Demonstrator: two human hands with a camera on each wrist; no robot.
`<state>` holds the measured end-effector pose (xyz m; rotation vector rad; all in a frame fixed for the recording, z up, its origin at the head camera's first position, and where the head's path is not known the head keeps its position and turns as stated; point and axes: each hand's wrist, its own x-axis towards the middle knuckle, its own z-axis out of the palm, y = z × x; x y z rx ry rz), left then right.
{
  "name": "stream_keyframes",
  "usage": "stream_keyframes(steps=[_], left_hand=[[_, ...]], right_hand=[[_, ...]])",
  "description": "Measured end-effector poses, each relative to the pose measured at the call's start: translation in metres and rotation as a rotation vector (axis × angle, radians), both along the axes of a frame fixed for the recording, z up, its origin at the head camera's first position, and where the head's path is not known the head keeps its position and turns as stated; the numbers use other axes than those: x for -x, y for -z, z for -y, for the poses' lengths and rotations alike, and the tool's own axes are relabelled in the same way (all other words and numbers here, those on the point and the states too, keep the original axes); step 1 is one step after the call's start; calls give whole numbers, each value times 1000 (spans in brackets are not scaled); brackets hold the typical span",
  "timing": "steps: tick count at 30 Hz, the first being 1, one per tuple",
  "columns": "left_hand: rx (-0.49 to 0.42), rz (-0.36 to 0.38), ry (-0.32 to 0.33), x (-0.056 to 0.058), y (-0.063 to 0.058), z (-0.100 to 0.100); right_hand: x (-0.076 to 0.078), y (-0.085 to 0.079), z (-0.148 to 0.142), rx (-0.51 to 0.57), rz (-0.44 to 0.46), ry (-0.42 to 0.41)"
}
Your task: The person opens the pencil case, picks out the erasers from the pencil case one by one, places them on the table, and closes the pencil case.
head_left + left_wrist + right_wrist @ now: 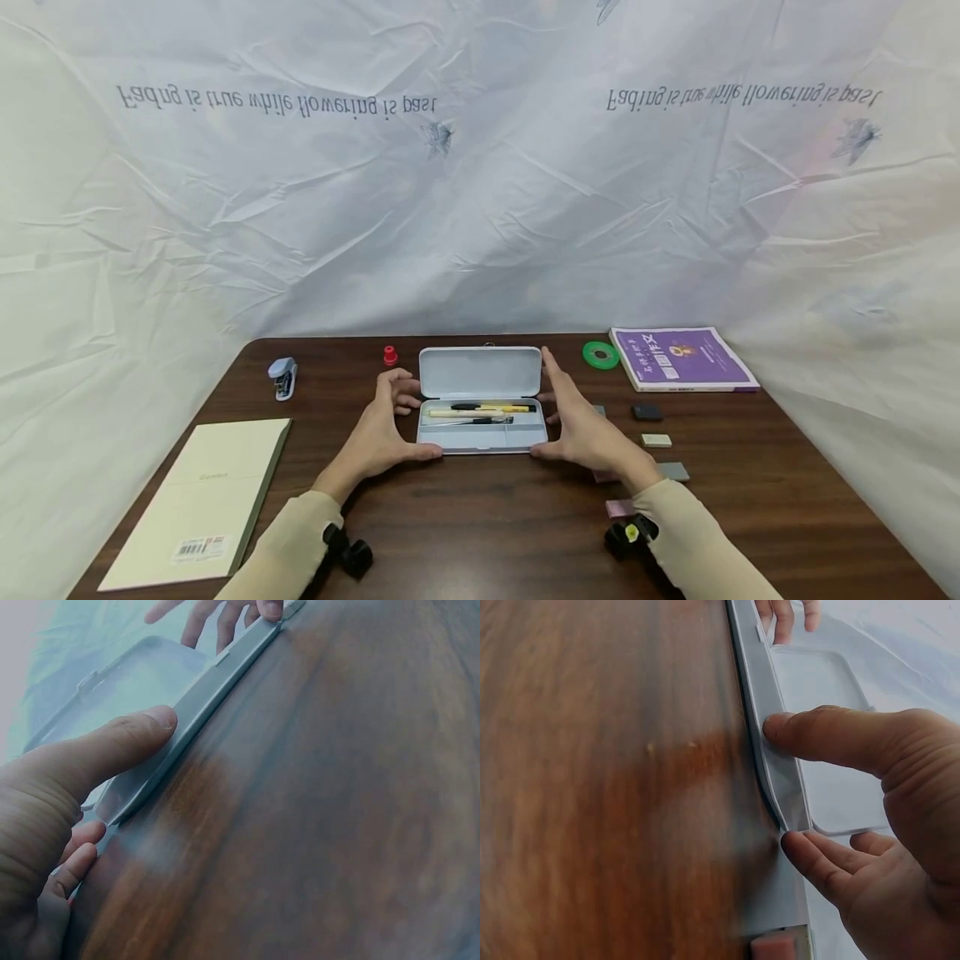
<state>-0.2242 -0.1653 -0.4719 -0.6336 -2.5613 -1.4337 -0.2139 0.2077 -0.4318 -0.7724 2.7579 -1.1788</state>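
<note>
A pale grey pencil case [457, 439] lies on the dark wooden table with its lid [480, 373] raised at the back. Inside its rear compartment are a black-and-yellow pen [517, 408], a cream pen [459, 413] and a clear, black-tipped pen [480, 421]. My left hand [382, 429] grips the left end, its thumb [142, 735] on the front wall and its fingers round the side. At the right end my right hand [585, 429] holds the case likewise, thumb [802, 735] on the front wall, other fingertips by the corner.
Left are a light blue stapler [282, 379] and a cream notebook [198, 492]. A small red object [390, 356] stands behind my left hand. Right are a green tape roll [591, 358], a purple book [690, 358], and several small blocks, including a black one [647, 412] and a white one [656, 440].
</note>
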Motion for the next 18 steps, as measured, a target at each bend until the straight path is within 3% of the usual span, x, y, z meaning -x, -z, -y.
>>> stream_keyframes(steps=[4, 7, 14, 18], left_hand=[[2, 11, -2, 0, 1, 0], [53, 10, -8, 0, 1, 1], [125, -27, -1, 1, 2, 3], [132, -29, 0, 0, 2, 3]], right_hand=[[0, -2, -1, -1, -5, 26], [0, -4, -3, -13, -14, 23], [-2, -6, -3, -144, -123, -20], [-5, -7, -3, -184, -127, -18]])
